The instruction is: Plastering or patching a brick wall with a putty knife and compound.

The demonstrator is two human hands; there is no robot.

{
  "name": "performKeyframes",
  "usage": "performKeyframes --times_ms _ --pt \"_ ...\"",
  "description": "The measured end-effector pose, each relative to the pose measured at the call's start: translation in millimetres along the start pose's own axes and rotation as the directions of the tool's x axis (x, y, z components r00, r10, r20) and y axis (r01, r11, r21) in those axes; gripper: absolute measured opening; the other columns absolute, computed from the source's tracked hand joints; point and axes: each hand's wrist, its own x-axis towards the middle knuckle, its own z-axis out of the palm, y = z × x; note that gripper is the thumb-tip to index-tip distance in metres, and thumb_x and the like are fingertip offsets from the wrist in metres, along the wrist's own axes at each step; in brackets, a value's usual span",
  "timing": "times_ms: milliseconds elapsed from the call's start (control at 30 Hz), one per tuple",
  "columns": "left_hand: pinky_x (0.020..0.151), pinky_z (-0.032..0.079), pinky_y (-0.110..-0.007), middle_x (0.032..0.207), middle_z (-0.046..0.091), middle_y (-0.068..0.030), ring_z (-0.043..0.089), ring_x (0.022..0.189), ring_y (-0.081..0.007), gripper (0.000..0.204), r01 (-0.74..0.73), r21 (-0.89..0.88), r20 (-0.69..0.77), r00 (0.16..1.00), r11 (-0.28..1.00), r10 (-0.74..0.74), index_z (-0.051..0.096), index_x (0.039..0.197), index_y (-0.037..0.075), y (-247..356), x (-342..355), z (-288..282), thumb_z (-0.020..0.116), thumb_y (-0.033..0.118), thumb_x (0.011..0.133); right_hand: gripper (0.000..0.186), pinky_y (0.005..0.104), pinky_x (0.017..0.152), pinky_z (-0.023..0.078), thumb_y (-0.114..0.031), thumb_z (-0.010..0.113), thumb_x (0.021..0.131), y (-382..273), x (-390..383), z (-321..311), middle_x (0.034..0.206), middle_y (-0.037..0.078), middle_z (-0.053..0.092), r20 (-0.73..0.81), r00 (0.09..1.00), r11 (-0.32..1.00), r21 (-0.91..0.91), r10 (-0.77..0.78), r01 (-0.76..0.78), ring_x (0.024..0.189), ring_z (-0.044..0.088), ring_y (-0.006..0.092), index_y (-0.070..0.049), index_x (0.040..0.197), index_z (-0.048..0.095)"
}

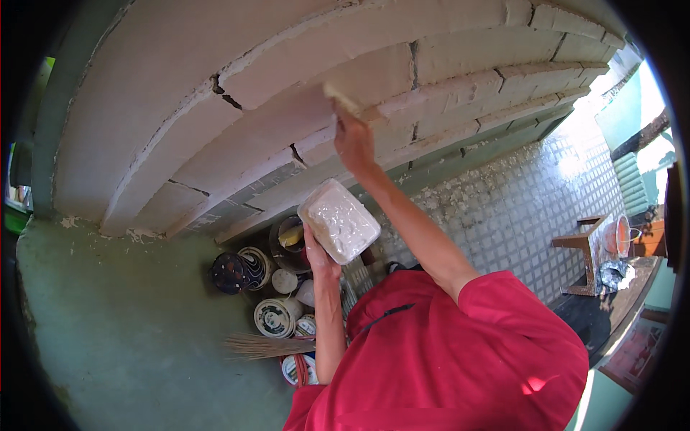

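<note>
My left hand (321,257) holds up a white rectangular tub (339,219) from below and the side. Glossy white paint coats the inside of the tub. My right hand (354,147) is closed around a paintbrush (342,99), blurred by motion, with pale bristles pointing up and left. The brush is at the whitish stepped wall (287,115), close to one of its ledges; whether the bristles touch it I cannot tell. Dark cracks cut through several ledges of this wall.
Below my left arm stand several paint buckets (276,317) and a bundle of thin sticks (260,347). A green wall (144,316) rises on the left. Right, on the speckled tiled floor (489,208), is a brown wooden stool (586,251) beside a bucket (618,235).
</note>
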Motion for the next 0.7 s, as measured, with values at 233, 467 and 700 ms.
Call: performKeyframes --times_ms 233,467,700 --pt "0.100 0.042 -0.041 0.132 0.049 -0.0082 0.051 0.117 -0.0262 0.055 -0.025 -0.027 0.006 1.000 0.999 0.026 0.037 0.137 0.008 3.5 -5.1 -14.7 0.034 0.046 0.097 0.039 0.0399 0.075 0.051 0.001 0.050 0.085 18.2 41.6 -41.0 0.099 0.020 0.064 -0.097 0.995 0.995 -0.096 0.026 -0.035 0.083 0.065 0.0343 -0.008 0.123 0.058" --pt "0.100 0.042 -0.042 0.132 0.049 -0.0086 0.051 0.118 -0.0271 0.055 -0.033 0.010 0.005 0.999 0.999 0.033 0.037 0.138 0.009 2.0 -11.0 -16.4 0.033 0.047 0.097 0.040 0.0426 0.072 0.050 -0.003 0.051 0.086 -0.5 -11.8 21.9 0.101 0.020 0.063 0.076 0.997 0.998 -0.051 0.029 -0.025 0.085 0.064 0.0347 -0.008 0.125 0.056" --pt "0.100 0.042 -0.042 0.132 0.049 -0.0085 0.051 0.118 -0.0271 0.055 -0.039 -0.022 -0.008 0.999 0.999 0.039 0.037 0.137 0.009 8.7 -15.5 -26.4 0.033 0.046 0.097 0.044 0.0437 0.062 0.047 0.000 0.051 0.082 0.4 4.1 -21.2 0.080 0.020 0.063 -0.077 0.997 0.996 -0.088 0.001 -0.007 0.062 0.058 0.0348 -0.012 0.124 0.058"
